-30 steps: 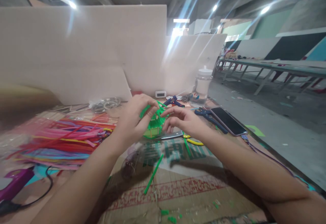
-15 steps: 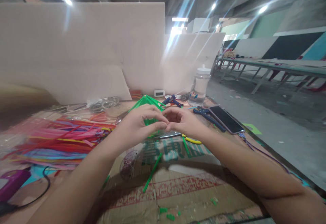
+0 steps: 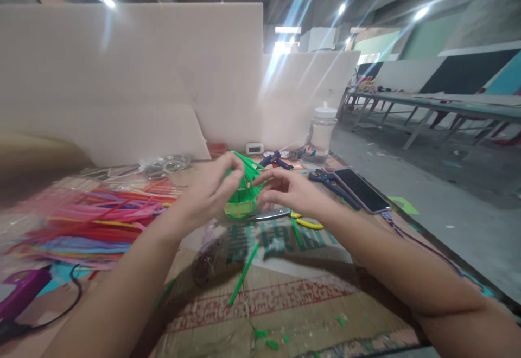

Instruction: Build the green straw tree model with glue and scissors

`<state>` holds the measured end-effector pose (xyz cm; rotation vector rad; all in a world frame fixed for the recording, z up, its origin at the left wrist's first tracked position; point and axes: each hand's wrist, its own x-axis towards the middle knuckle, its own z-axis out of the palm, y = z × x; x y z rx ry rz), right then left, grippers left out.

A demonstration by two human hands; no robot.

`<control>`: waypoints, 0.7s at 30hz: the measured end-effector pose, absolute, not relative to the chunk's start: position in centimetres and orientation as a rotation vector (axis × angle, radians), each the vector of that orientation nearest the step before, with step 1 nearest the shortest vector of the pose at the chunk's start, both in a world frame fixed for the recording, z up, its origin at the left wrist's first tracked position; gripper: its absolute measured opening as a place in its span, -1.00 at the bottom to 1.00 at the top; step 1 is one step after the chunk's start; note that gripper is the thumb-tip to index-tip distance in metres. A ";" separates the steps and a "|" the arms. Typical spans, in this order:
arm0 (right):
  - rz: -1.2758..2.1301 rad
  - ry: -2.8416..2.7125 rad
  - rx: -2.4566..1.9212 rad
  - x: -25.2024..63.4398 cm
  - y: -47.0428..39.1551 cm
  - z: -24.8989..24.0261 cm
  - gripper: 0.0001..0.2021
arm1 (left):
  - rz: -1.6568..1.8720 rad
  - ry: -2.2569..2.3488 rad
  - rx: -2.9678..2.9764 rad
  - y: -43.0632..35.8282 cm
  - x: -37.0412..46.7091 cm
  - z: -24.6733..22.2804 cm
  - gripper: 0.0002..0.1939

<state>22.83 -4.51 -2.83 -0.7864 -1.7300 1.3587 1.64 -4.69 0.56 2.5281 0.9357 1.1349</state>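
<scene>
A green frame of pipe-cleaner-like stems, peaked at the top, stands between my hands, partly hidden by them. Its left side is covered by my left hand, whose thumb and fingers are bent and apart at the frame. On the right, my right hand has its fingers curved and spread by the green stems; whether they touch is unclear. Just in front lie scissors with yellow handles. One loose green stem rests on the cardboard below my hands.
Pink, red and blue stems are heaped at left by a purple device. A glue gun, a small white clock-like box and a water bottle stand behind. Blue-handled pliers and a phone lie at right.
My fingertips, which met in front of the green frame, have come apart. My left hand has shifted left, and more of the frame shows between my hands.
</scene>
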 end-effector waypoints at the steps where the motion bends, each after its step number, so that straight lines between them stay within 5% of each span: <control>1: 1.315 -1.733 -0.798 23.1 -4.4 -2.6 -0.77 | 1.200 0.990 2.463 -4.3 1.1 0.5 -0.80; 8: 1.120 -1.710 -0.841 24.7 -3.6 -1.3 -0.73 | 1.450 1.446 2.253 -1.5 -2.3 0.9 -0.58; 15: 1.117 -1.705 -0.874 24.8 -2.7 -2.3 -0.83 | 1.378 1.390 2.015 0.3 -3.3 0.5 -0.77; 21: 1.163 -1.681 -0.825 24.9 -2.6 -2.6 -0.82 | 1.395 1.411 1.983 1.1 -3.9 0.0 -0.73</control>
